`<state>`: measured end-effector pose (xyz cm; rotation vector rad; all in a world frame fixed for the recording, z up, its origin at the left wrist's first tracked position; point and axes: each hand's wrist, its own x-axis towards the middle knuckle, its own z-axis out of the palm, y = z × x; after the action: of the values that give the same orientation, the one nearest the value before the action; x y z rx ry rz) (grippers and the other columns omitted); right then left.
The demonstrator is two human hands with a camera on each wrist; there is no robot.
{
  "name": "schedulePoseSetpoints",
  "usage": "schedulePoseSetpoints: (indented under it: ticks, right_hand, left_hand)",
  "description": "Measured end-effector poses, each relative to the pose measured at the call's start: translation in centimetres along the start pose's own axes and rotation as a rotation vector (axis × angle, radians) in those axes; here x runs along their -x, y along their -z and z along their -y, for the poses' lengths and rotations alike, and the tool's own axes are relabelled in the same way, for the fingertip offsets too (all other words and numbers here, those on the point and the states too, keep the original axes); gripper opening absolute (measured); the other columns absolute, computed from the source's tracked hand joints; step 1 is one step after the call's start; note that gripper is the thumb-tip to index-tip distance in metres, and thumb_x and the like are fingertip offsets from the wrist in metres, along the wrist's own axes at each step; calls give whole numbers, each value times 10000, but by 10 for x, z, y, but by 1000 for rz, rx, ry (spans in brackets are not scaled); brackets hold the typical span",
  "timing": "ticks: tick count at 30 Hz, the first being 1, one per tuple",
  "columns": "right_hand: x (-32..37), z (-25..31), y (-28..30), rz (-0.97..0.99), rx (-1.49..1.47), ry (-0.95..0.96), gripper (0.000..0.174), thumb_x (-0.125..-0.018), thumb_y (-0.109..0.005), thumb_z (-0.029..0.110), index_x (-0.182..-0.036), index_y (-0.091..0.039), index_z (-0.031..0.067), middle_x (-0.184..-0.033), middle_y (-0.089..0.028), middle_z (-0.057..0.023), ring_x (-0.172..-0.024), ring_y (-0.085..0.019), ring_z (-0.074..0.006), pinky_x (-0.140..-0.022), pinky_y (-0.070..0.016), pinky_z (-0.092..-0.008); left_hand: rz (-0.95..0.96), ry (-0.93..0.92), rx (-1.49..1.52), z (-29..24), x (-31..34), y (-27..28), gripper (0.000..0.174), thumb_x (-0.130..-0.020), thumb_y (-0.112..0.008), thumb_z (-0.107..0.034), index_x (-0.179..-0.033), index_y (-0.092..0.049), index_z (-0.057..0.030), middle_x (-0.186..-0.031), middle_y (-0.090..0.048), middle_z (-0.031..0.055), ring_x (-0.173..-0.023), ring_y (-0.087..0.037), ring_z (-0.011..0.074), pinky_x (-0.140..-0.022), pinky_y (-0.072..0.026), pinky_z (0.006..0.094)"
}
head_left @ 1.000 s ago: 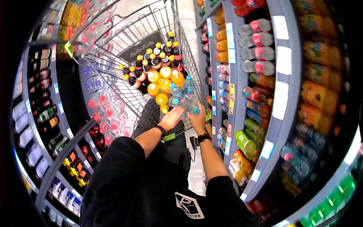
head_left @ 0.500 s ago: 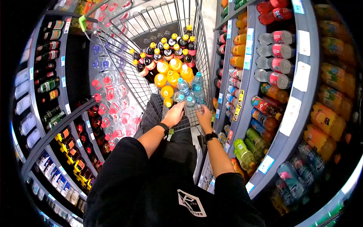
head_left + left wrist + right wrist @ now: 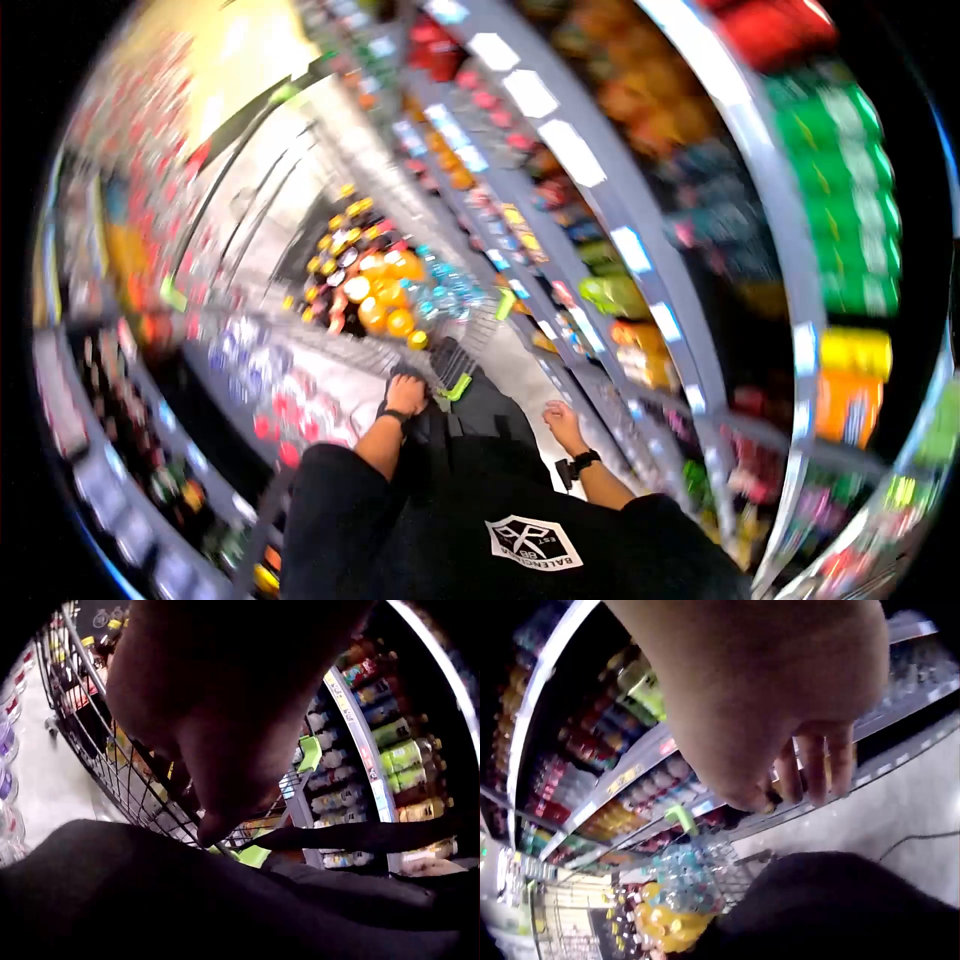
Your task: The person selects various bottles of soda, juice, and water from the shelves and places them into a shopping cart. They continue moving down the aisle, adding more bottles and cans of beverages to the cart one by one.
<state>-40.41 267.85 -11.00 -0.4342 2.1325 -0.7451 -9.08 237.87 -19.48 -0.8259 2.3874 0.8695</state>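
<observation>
My left hand is at the near left corner of the wire shopping cart, fingers curled over its edge. In the left wrist view the thumb comes down beside the rim, and the other fingers are hidden. My right hand hangs beside my leg, right of the cart, loosely curled and holding nothing. Inside the cart stand dark bottles with yellow caps, orange drink bottles and clear water bottles with blue caps, the last nearest the right side. The head view is blurred.
Shelves of drinks run along the right of the aisle, with green packs at the far right. On the left, wrapped clear bottles stand on the floor before another shelf.
Both hands have left the water bottles. The left moved to the cart's near left corner; the right dropped back to my side. My view has swung, and the cart appears tilted further left.
</observation>
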Motion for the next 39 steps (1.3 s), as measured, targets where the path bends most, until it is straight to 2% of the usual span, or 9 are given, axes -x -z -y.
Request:
schedulePoseSetpoints:
  ticks: [3,8,12,15,19,23,27,32,39]
  right_hand:
    - [89,-29,19,-144,-176,-288,380,-908,-727,179,-1261,-656,54,-940,-723,-67,-773,-675,-147,-632,-536,-302]
    - [177,-75,15,-199,-330,-597,411,-884,-756,203,-1253,-628,76,-931,-700,-88,-700,-690,-201,-562,-535,-357]
    - [193,-82,32,-25,-302,-512,399,-890,-744,221,-1233,-622,59,-997,-724,-84,-740,-722,-220,-581,-545,-352]
    - [199,-91,52,-40,-357,-473,444,-888,-739,228,-1280,-606,70,-1028,-718,-72,-784,-723,-205,-607,-551,-341]
    - [205,-123,102,-190,-366,-420,423,-910,-712,246,-1279,-612,64,-1070,-709,-69,-779,-701,-184,-611,-548,-335]
    - [230,-178,150,-182,-338,-429,364,-925,-697,227,-1258,-618,102,-1059,-702,-48,-826,-706,-176,-668,-563,-339]
    - [248,-237,195,-187,-245,-433,374,-907,-721,224,-1240,-651,67,-1012,-719,-63,-735,-700,-158,-593,-550,-324]
    - [248,-303,248,3,42,-372,393,-908,-740,251,-1232,-658,44,-947,-733,-92,-689,-695,-175,-591,-559,-348]
    - [220,-273,254,-62,-160,-339,376,-928,-719,231,-1265,-631,90,-1004,-710,-72,-795,-702,-158,-630,-544,-308]
  left_hand:
    - [72,-40,-65,10,3,-3,639,-809,-764,-441,-1363,-604,-164,-1398,-621,49,-1364,-515,253,-1181,-305,508]
    - [150,17,-213,-1,13,1,739,-828,-767,-504,-1450,-532,-180,-1491,-533,33,-1439,-433,233,-1225,-246,513]
    - [49,15,-243,-14,5,-28,705,-837,-748,-475,-1444,-538,-185,-1484,-530,108,-1452,-409,310,-1223,-242,520]
    - [4,89,-323,-37,-10,-48,557,-883,-642,-391,-1396,-576,-183,-1471,-540,124,-1452,-396,366,-1213,-227,561]
    - [-156,-43,-103,-65,-22,-106,550,-824,-676,-382,-1331,-612,-179,-1407,-580,97,-1412,-430,339,-1196,-235,587]
    - [-128,242,-8,-127,-30,-120,1257,-644,-835,-481,-1623,-185,-34,-1513,-459,130,-1488,-317,344,-1226,-175,596]
    - [-101,431,64,-168,-24,-111,1225,-682,-840,-487,-1613,-199,-15,-1612,-345,149,-1562,-157,367,-1243,-203,543]
    - [-261,397,79,-181,-17,-141,1182,-668,-894,-494,-1556,-286,-6,-1604,-367,159,-1557,-187,356,-1210,-302,539]
    - [-189,377,121,-202,2,-164,1176,-670,-881,-551,-1536,-328,21,-1580,-395,205,-1558,-179,371,-1245,-236,509]
